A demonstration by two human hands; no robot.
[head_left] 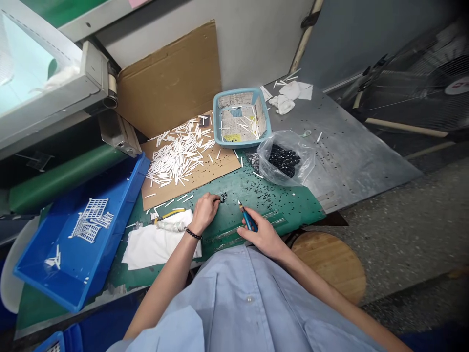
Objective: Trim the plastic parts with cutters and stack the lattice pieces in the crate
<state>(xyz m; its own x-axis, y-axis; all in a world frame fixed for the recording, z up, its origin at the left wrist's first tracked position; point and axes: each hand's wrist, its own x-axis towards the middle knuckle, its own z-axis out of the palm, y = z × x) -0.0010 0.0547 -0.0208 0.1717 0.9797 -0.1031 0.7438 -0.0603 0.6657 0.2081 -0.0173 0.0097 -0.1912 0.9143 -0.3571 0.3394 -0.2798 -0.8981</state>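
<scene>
My left hand [206, 211], with a dark bead bracelet at the wrist, is closed low over the green mat. Its fingertips pinch a small curled black part [223, 198]. My right hand [264, 234] is wrapped round blue-handled nippers [248, 218], whose pale metal tip points up and left, a short way from the black part. Many tiny black bits lie scattered on the green mat [234, 183] ahead of both hands. Beside my left wrist lie a white cloth [146, 247] and a yellow-handled tool [172, 213].
White sticks [176, 159] are heaped on a cardboard sheet [220, 168]. Behind stands a light-blue basket [243, 143] lined with newspaper. A clear bag of black parts [284, 161] sits to the right. At left is a blue tray [66, 288] with white lattice pieces; a wooden stool [331, 266] stands right.
</scene>
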